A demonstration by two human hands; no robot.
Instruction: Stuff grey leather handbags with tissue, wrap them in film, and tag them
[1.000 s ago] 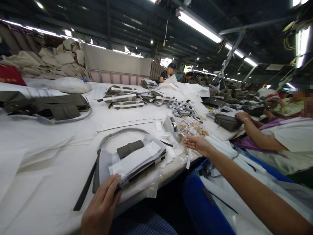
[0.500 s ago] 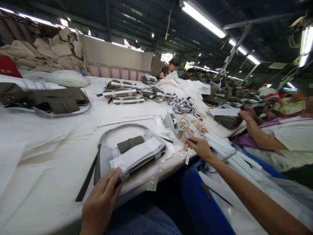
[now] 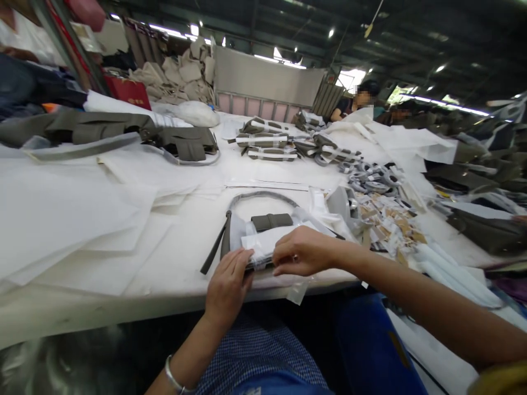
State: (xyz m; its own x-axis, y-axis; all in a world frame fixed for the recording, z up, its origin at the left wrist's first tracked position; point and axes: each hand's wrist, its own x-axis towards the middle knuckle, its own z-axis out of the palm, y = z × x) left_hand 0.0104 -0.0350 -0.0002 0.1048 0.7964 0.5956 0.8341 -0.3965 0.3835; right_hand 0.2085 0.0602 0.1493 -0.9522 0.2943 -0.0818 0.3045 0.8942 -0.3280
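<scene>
A dark olive handbag (image 3: 264,242), partly covered with white paper and clear film, lies near the table's front edge. Its wrapped handle (image 3: 263,196) arches towards the back, and a dark strap (image 3: 214,247) hangs off to the left. My left hand (image 3: 229,282) grips the bag's near left edge, fingers on top and thumb at the side. Over the bag's near right part is my right hand (image 3: 302,251), its fingers bent and pinched together against the edge. Whatever lies between those fingertips is hidden.
Flat white paper sheets (image 3: 86,219) spread to the left. Wrapped bags (image 3: 269,145) stand behind, more bags (image 3: 187,144) back left. Small tags (image 3: 389,225) and grey wrapped rings (image 3: 373,178) are heaped right. A blue bin (image 3: 370,340) stands below the table edge.
My right hand has come from beside the tag heap, where it held a thin white strip, left to the bag's near edge. My left hand stays on the bag. The view has turned left.
</scene>
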